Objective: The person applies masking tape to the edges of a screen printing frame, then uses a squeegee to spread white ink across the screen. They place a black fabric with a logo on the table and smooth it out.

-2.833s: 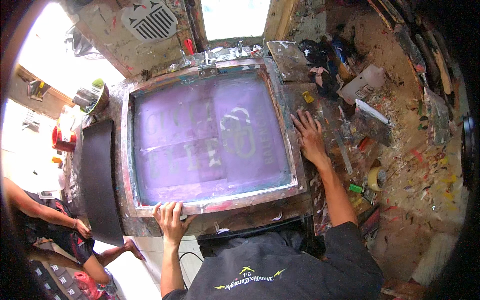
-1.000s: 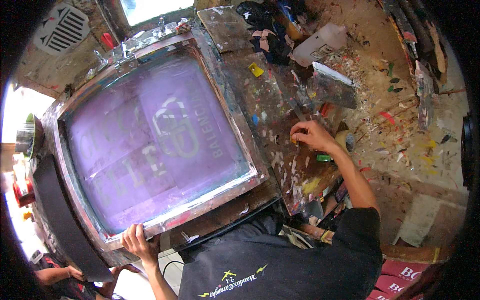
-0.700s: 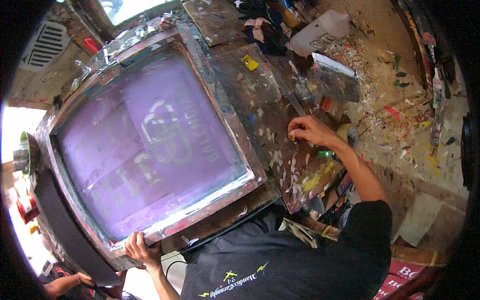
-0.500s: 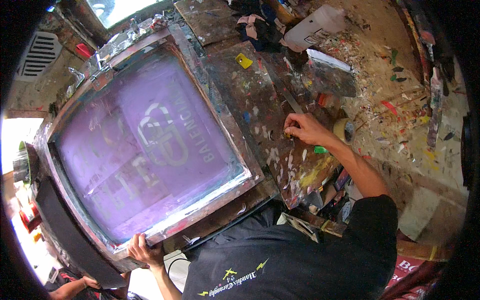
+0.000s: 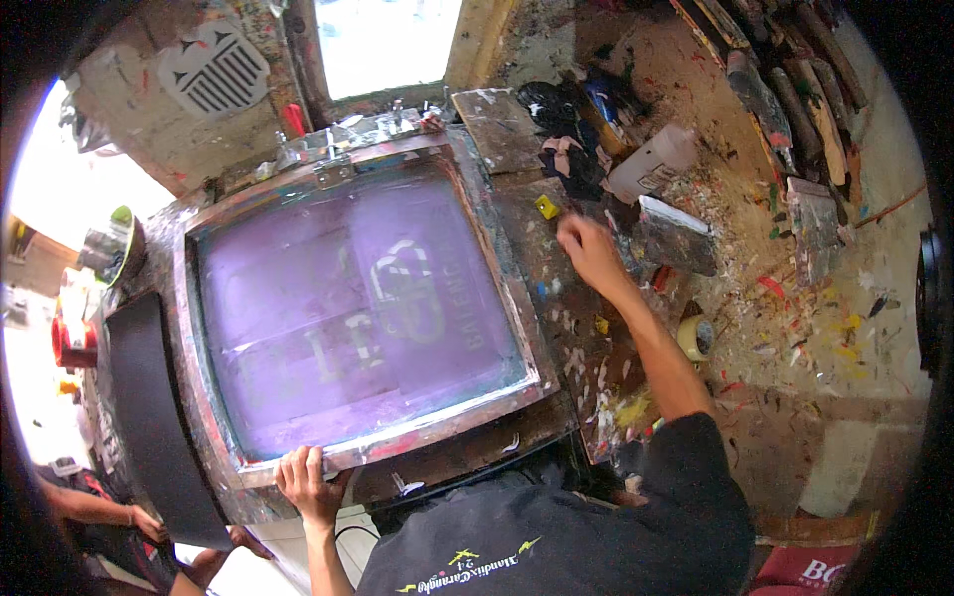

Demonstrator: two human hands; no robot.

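Observation:
My left hand (image 5: 310, 482) grips the front rail of a paint-stained screen frame (image 5: 407, 422), which surrounds purple mesh (image 5: 288, 278) bearing faint stencil shapes. My right hand (image 5: 588, 248) is over the worktop just right of the frame, blurred, with bent fingers; I cannot tell whether anything is in it. Near it lie a small yellow object (image 5: 546, 207) and a dark plate with a white edge (image 5: 676, 238). A metal clamp (image 5: 333, 169) holds the frame's back rail.
A black board (image 5: 159, 407) and red container (image 5: 75, 343) stand left, beside another person's hand (image 5: 149, 526). Dark rags (image 5: 561, 159), a translucent bottle (image 5: 651, 164), a tape roll (image 5: 694, 338) and several paint-crusted tools (image 5: 810, 119) are at the right. A window (image 5: 388, 40) is behind.
My right hand left the frame's side, lingered low on the worktop, then moved up toward the small yellow object. My left hand stays on the front rail. The view swung and partly returned.

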